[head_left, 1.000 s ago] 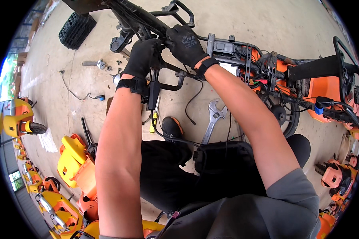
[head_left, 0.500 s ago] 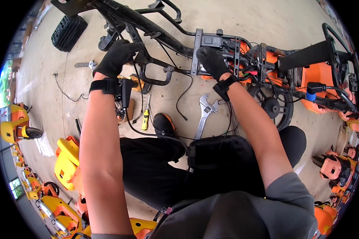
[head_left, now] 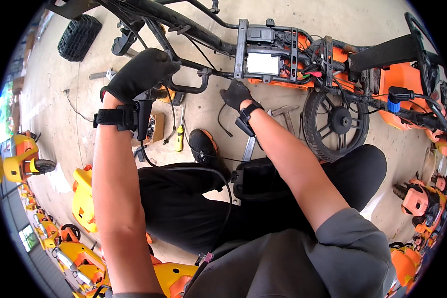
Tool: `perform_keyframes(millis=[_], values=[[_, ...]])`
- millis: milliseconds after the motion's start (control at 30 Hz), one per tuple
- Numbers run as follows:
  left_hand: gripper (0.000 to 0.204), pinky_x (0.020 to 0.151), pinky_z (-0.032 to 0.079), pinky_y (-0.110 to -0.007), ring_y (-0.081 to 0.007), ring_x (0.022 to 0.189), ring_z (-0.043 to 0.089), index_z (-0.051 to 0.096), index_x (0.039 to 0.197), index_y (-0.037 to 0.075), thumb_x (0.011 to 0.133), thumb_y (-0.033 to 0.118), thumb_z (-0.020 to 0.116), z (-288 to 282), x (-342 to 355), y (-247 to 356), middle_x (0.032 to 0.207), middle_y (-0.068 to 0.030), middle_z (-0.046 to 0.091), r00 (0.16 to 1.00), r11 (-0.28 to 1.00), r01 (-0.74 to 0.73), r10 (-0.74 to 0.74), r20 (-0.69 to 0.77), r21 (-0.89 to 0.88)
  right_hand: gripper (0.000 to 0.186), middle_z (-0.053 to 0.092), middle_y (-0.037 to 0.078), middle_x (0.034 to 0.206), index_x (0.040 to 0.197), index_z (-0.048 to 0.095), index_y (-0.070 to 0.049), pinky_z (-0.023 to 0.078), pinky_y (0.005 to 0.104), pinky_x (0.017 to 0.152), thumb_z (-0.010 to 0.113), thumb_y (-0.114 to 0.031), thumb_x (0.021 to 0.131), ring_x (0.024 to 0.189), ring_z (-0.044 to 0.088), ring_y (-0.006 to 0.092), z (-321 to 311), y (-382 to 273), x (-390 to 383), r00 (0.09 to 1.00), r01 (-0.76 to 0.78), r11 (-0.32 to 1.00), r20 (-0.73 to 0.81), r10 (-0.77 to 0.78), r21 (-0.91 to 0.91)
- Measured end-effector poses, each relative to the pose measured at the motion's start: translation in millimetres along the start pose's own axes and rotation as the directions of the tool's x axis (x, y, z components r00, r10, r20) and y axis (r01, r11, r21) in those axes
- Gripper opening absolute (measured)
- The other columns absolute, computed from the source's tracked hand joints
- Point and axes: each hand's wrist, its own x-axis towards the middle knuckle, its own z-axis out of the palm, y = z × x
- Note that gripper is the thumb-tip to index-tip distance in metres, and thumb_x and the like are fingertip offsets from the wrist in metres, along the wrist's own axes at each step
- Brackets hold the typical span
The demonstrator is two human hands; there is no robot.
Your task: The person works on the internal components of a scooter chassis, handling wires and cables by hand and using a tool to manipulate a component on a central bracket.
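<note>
In a black glove, my left hand (head_left: 146,74) is closed over the black frame tube (head_left: 184,37) at the left; what lies inside its fingers is hidden. A thin black lead hangs just below it. My right hand (head_left: 237,94), also gloved, has its fingers bent together at the near edge of the frame, over a loose black cable (head_left: 219,119) whose free end curls on the floor. Beyond this hand, a box with a white top (head_left: 263,63) sits in the frame between metal brackets (head_left: 240,48), beside bundled wires (head_left: 310,67).
A yellow screwdriver (head_left: 179,139), an adjustable wrench (head_left: 249,148), a hammer (head_left: 284,113) and a small cardboard box (head_left: 157,128) lie on the floor. A spoked wheel (head_left: 338,121) is at the right, a black ribbed crate-like part (head_left: 80,38) far left. Yellow scooters (head_left: 22,158) line the left.
My right hand has moved from the top of the frame down and left to the loose cable, uncovering the white-topped box. My left hand stays by the tube. The view has shifted slightly.
</note>
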Motion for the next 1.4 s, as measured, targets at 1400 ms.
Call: perform_keyframes(millis=[1400], values=[[0.038,0.091,0.052,-0.049,-0.0413,0.105,0.065,0.059,0.116,0.0,0.082,0.018,0.062,197,-22,146,0.112,-0.0257,0.065,0.882,0.846,-0.361,0.447,-0.152,0.392,0.035,0.07,0.021,0.102,0.125,0.062,-0.01,0.053,0.0479,0.082,0.061,-0.019,0.091,0.096,0.067,0.0403,-228,111,-225,0.872,0.317,0.92,-0.309,-0.379,-0.233]])
